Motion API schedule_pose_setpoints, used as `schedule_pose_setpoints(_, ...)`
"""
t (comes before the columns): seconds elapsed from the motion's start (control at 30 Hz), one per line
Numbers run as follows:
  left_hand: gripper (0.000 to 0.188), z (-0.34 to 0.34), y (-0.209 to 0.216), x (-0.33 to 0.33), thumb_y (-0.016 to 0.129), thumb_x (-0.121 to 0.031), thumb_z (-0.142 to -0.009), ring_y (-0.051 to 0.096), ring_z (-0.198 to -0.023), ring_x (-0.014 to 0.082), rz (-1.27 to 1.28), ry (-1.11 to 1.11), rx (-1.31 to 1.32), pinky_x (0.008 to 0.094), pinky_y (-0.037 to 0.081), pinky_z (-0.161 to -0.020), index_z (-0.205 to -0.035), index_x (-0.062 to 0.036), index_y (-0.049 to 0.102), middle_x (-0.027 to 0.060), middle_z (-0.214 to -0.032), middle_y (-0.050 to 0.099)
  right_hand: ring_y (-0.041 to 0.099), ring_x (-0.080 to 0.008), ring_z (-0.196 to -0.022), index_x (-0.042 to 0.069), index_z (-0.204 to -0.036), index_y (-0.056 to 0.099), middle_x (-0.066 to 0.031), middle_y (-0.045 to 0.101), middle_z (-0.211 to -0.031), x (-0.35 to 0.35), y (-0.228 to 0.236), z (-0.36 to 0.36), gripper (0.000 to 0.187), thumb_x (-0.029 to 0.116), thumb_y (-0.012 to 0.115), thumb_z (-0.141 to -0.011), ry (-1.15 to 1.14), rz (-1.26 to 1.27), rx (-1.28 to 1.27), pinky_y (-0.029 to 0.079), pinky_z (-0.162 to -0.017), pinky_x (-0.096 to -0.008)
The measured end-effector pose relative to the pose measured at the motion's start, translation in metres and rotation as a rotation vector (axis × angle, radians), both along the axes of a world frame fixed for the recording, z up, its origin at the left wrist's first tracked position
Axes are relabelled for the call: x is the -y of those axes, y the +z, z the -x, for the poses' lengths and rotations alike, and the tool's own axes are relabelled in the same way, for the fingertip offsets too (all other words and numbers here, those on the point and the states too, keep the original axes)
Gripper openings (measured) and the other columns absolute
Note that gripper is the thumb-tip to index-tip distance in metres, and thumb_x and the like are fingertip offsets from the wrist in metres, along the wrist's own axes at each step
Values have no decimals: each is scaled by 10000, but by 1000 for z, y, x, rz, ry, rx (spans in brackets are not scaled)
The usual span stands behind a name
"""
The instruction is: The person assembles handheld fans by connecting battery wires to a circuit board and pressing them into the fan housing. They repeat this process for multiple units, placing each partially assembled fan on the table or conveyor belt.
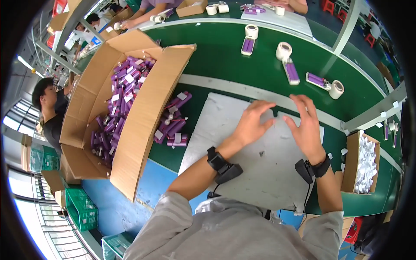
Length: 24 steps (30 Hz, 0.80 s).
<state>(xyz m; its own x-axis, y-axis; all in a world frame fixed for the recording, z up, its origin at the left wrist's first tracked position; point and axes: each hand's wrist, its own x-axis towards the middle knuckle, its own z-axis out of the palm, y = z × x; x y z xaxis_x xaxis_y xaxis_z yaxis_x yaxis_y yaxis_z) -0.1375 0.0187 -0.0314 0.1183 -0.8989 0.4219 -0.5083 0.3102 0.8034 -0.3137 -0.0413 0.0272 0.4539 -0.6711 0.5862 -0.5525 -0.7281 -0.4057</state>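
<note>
My left hand (252, 124) hovers over the grey-white mat (225, 143) with fingers stretched forward and nothing in its grip. Close by, my right hand (307, 132) is also empty, its fingers apart and thumb toward the left one. The hands do not touch. Beyond them, purple battery packs, each next to a white tape roll, lie on the green surface: one battery pack (291, 73) by a tape roll (284, 51), another battery pack (317, 80) by a tape roll (336, 89), and a farther battery pack (248, 45).
A large open cardboard box (145, 117) full of purple battery packs (123, 91) stands at left, with loose packs (175, 117) beside it. A small box (352, 160) of white paper pieces (366, 167) is at right. Metal posts (348, 28) rise from the bench. Other people work beyond.
</note>
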Motion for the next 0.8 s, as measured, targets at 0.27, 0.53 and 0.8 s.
schedule_pose_setpoints(0.27,357,-19,18,0,706,-102,-833,634,-913,212,-137,119,16,304,518,-799,-1182,-83,634,94,-1086,665,599,-250,-950,9,-1019,637,-109,593,-1089,-32,-39,47,251,-15,697,-776,407,-410,45,494,-779,-313)
schedule_pose_setpoints(0.53,341,-30,67,-147,654,-175,-914,597,-1112,202,-931,-936,-290,329,469,-942,-1213,-18,607,89,-1167,654,633,-223,-787,4,-929,658,-93,642,-920,-31,-49,56,103,9,672,-827,395,-676,293,518,-693,-291)
schedule_pose_setpoints(0.8,626,-59,-179,-440,650,-392,-914,451,-1296,227,-1479,222,-688,495,370,-1054,-1450,-190,396,112,-1393,499,615,-182,-772,-17,-917,647,-87,631,-904,-27,-51,47,99,-29,664,-820,405,-630,294,506,-698,-265)
